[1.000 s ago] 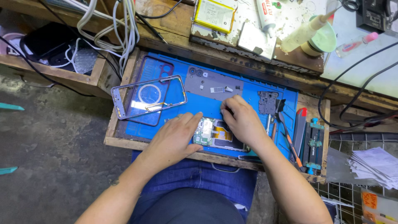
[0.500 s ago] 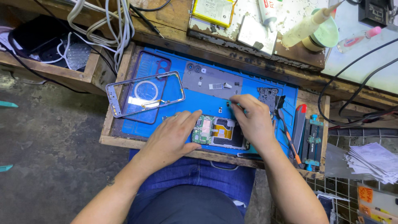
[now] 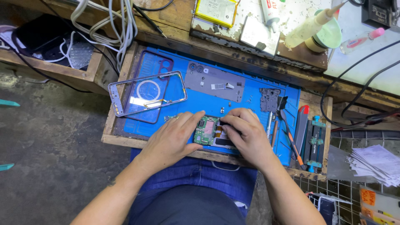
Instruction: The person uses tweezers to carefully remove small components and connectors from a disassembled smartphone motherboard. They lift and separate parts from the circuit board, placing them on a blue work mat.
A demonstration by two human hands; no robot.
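An opened phone with a green circuit board (image 3: 207,131) lies near the front edge of the blue work mat (image 3: 246,104). My left hand (image 3: 173,135) rests on the phone's left end, fingers curled over it. My right hand (image 3: 246,133) covers its right part, fingertips pressing at the board's top edge. Whether a small part is pinched in the right fingers is hidden.
A transparent phone frame (image 3: 146,92) and a purple back cover (image 3: 160,62) lie at the mat's left. A grey plate (image 3: 214,81) sits behind, a small metal shield (image 3: 270,99) to the right. Screwdrivers and tweezers (image 3: 287,129), a blue clamp (image 3: 315,141), cables (image 3: 121,25) and a glue bottle (image 3: 310,27) surround the mat.
My right hand came back from the mat's rear toward the phone and now sits on its board. My left hand stayed on the phone. The camera view shifted slightly.
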